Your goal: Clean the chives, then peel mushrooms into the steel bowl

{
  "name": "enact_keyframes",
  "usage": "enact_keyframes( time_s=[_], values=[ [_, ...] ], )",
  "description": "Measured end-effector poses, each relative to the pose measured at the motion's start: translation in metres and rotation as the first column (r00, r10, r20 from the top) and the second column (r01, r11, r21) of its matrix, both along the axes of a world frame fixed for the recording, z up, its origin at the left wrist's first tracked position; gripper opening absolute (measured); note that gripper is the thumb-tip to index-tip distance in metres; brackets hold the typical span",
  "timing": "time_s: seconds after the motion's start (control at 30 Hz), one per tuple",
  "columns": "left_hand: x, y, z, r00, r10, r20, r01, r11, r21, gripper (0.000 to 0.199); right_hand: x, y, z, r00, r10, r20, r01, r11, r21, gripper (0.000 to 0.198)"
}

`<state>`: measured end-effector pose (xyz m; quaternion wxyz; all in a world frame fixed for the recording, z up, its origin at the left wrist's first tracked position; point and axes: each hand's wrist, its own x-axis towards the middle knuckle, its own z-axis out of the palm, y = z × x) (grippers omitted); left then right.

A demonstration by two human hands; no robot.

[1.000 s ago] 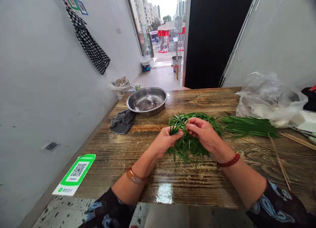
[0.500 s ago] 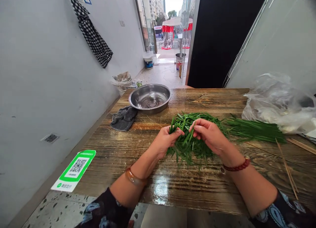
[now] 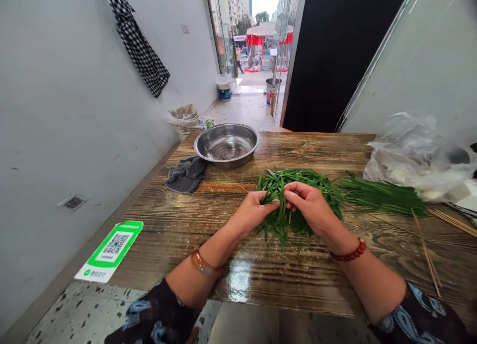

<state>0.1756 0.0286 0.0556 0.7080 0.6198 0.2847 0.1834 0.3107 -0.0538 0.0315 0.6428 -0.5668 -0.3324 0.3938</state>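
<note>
- Head view; clock positions taken from the leaf pile, twelve pointing away from the wearer.
- Leaf pile: loose green blades on the wooden table, beneath and beyond both hands.
- Left hand: at nine o'clock, fingers curled, thumb pressing a small bunch of leaves.
- Right hand: over the pile, thumb and forefinger tips pinching a green blade, just beside the left thumb.
- Long-leaf bundle: three o'clock, laid flat.
- Thin sticks: four o'clock.
- Steel basin: ten o'clock; grey cloth beside it.
</note>
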Motion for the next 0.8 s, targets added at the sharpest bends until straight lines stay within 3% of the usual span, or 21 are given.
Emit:
enact_keyframes(
  time_s=[0.3,0.43,0.53,0.8],
  values=[
    [-0.0011,0.0004,0.0039,1.0,0.001,0.006,0.0,0.996,-0.087,0.037,-0.0036,-0.0018,0.006,0.999,0.031,-0.019,-0.029,0.994,0.102,0.02],
    [-0.001,0.0002,0.0044,1.0,0.012,-0.004,-0.013,0.996,-0.089,0.038,-0.001,-0.0011,0.0033,0.997,-0.052,-0.061,0.058,0.993,0.098,0.017],
    [-0.0013,0.0005,0.0049,1.0,0.018,0.005,-0.018,0.997,-0.078,0.038,0.0009,0.0002,0.0006,0.989,-0.092,-0.115,0.1,0.993,0.068,0.015],
    [-0.0016,-0.0006,0.0026,0.999,-0.031,-0.02,0.032,0.999,0.023,0.037,-0.0029,0.0009,0.004,0.975,-0.02,-0.222,0.03,0.999,0.043,0.031]
  ],
)
